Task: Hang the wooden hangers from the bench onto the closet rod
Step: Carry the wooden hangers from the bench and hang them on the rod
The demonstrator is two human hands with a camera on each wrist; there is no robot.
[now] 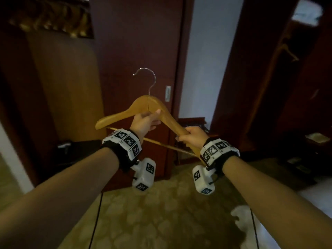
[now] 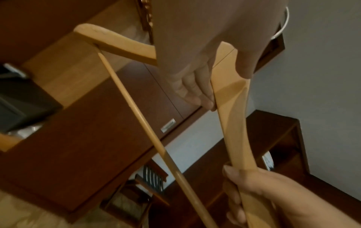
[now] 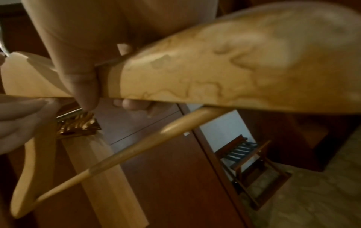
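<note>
- Head view: I've got the wooden hanger (image 1: 142, 108) up in front of me in both hands. My left hand (image 1: 143, 121) pinches the wood right under the neck, thumb on the near face. My right hand (image 1: 193, 138) is wrapped around the right shoulder arm, lower down. So the long axis tilts, with the left tip high and the right tip low by my right wrist. The metal hook (image 1: 146, 76) points straight up, its opening facing left. The dim closet opening (image 1: 287, 87) sits off to my right, and I can't really make out the rod in there, so I'd guess the hanger has to swing right and up.
- Left wrist view: the left hand's fingers (image 2: 197, 86) press on one face of the hanger body and the thumb (image 2: 244, 64) clamps the other. The crossbar (image 2: 136, 117) runs diagonally away below.
- Right wrist view: blurry, but the right hand's thumb (image 3: 82, 83) and fingers curl around the hanger arm (image 3: 215, 74), so it's a firm grip. The left hand is nearer the hook, so it probably steers.
</note>
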